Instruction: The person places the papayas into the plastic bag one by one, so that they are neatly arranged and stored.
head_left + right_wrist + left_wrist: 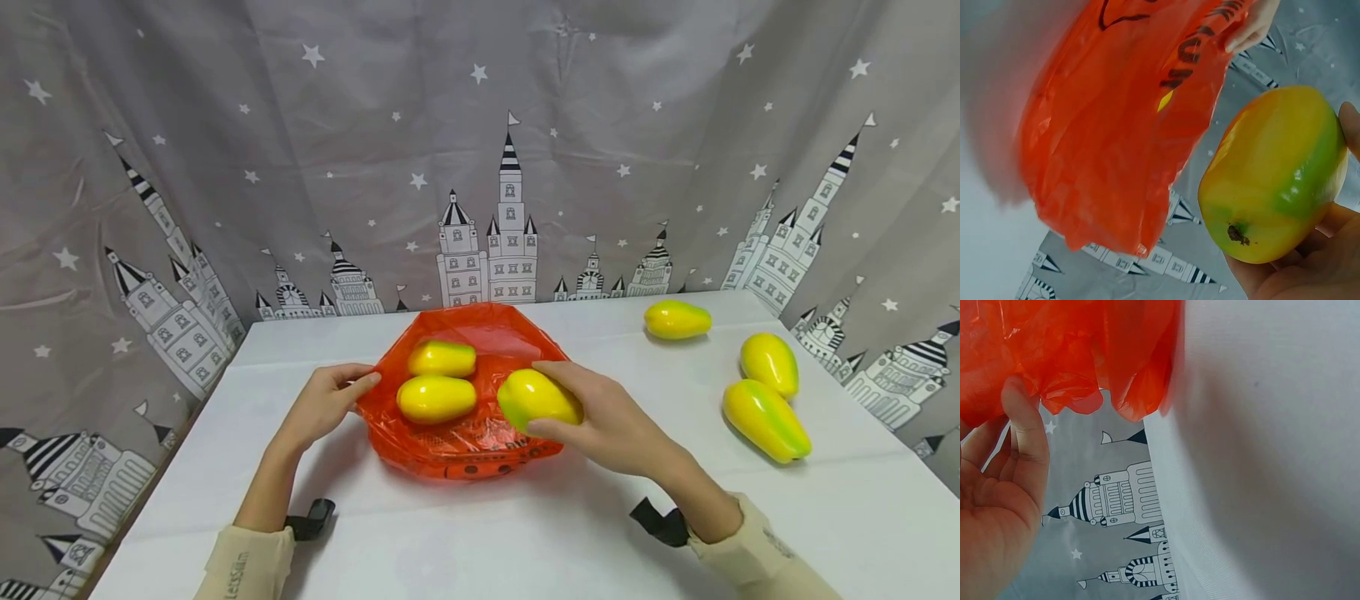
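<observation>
While the left hand (326, 408) pinches the left rim of the red bag (427, 457), the right hand (611, 421) grasps a held fruit (534, 398) over the right part of the bag's mouth, thumb on the near side and fingers on the far. Two inner fruits (437, 398) lie toward the bag's left, one just behind the other.

The bag sits on the white table (450, 542), its back reaching up to the table's far edge in the head view, nearer the far left corner than the far right one. Between the bag and the left edge runs a strip of tabletop, crossed by the left forearm; in front of the bag a wider stretch extends toward the near side. To the right, a broad span of tabletop separates the bag from a lone fruit (677, 320), close to the far edge, and a pair of fruits (767, 421) near the right edge, which seem to touch. Behind the far edge hangs a grey curtain (375, 108).

Only the head view takes in the lone fruit and the pair. The right wrist view adds the held fruit's dark stem mark (1238, 235), black letters (1185, 59) on the bag, and a strip of curtain between fruit and rim. From the left wrist, the thumb (1025, 415) lies against the crinkled plastic.
</observation>
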Demonstrator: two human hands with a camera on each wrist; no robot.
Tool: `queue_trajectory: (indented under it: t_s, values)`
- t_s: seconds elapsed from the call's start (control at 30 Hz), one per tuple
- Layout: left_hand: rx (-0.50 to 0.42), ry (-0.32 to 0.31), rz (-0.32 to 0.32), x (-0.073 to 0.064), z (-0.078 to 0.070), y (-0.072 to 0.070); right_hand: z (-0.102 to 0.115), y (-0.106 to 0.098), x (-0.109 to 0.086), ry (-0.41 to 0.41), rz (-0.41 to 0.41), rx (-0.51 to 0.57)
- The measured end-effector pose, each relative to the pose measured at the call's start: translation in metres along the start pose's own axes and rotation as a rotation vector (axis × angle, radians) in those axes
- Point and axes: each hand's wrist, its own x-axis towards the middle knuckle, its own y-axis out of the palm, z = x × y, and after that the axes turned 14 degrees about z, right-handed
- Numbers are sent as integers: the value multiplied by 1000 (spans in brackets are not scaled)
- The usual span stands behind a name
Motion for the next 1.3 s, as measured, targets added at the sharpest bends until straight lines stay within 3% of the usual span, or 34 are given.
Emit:
queue_trajectory:
  t_s: [0.33,0.77,1.07,1.3]
  values:
    - [2,-2,11,3,3,0,14,11,14,-75,48,0]
    - [14,-26,11,1,1,0,21,23,26,-104,75,31]
    - [9,-21,14,0,0,-2,17,30,45,-88,92,32]
    - [20,-13,15,0,0,-2,10,37,61,-57,127,114]
